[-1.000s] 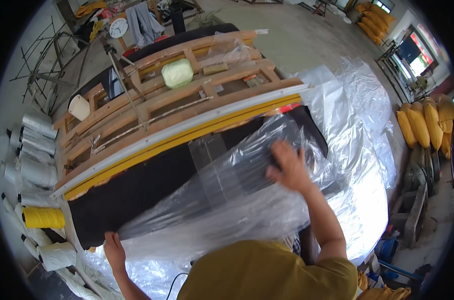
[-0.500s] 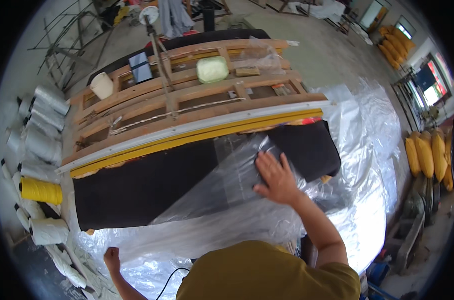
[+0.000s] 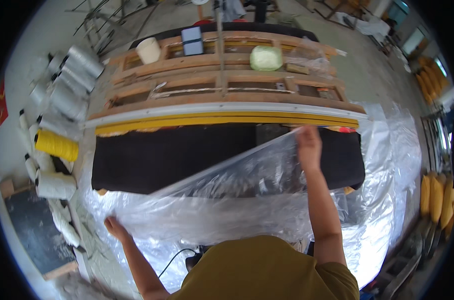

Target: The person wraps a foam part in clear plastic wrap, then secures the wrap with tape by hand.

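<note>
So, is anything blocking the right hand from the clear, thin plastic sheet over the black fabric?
Nothing visible: the bare right hand meets the clear, thin plastic sheet directly at its upper edge, over the long black fabric panel.

R arm (image 3: 323,210) stretched fwd, R grip (image 3: 309,145) curled; L arm (image 3: 141,262) angled out, L grip (image 3: 117,228) blurry.

- Worn on the head, as the left one of a side-by-side fisheye pair.
- Directed downward and forward: ochre shirt (image 3: 257,270) at the lower edge, black panel (image 3: 187,152) at mid-field, wooden frame (image 3: 177,100) beyond.
- Set near, above the work, with left hand (image 3: 116,227) and right hand (image 3: 310,144) both well inside the field.
- Shown upright and unmirrored, with straight edges bent toward the rim.
</note>
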The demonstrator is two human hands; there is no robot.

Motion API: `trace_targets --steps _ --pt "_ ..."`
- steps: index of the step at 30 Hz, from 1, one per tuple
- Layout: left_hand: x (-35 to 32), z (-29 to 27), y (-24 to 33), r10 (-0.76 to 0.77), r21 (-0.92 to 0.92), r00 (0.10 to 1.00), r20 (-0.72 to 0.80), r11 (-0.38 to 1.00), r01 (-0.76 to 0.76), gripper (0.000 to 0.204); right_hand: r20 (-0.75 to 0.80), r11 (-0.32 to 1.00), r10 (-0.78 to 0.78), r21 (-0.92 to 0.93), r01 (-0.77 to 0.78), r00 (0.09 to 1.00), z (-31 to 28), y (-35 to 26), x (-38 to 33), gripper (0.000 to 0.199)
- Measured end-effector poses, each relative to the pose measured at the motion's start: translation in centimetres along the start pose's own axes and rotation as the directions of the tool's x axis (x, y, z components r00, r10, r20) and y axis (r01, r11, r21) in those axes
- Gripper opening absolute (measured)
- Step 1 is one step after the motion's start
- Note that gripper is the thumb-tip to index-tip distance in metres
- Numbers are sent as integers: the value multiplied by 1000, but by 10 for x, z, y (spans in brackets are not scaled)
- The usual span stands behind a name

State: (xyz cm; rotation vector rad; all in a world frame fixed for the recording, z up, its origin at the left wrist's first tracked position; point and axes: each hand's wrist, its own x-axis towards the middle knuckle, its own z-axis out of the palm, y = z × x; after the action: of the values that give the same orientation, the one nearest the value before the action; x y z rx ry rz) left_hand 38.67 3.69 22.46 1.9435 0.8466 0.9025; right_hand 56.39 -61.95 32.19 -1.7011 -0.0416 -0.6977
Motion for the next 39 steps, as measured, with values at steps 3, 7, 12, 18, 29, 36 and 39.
trace_targets --steps 3,7,12,18,29,36,39 --pt "5 82 137 -189 -291 970 154 929 227 16 -225 966 151 -171 -192 962 -38 -31 15 10" --pt "20 183 161 479 101 863 161 862 -497 14 -240 428 164 -857 -288 957 -97 25 13 22" --pt "35 271 216 598 83 793 113 790 -608 12 -291 448 -84 -865 -225 953 -138 80 55 25" --pt "21 281 226 442 147 892 96 880 -452 22 -415 668 -11 -680 -302 910 -180 117 57 34" --pt "10 268 225 519 -96 817 253 853 -513 8 -384 645 134 -666 -374 914 -197 70 74 40" --pt "123 49 70 -166 318 768 618 947 -51 8 255 458 159 -875 158 954 -74 -60 -84 33" --pt "61 41 139 440 528 768 465 558 -640 13 195 465 163 -880 99 967 -54 -75 -100 29"
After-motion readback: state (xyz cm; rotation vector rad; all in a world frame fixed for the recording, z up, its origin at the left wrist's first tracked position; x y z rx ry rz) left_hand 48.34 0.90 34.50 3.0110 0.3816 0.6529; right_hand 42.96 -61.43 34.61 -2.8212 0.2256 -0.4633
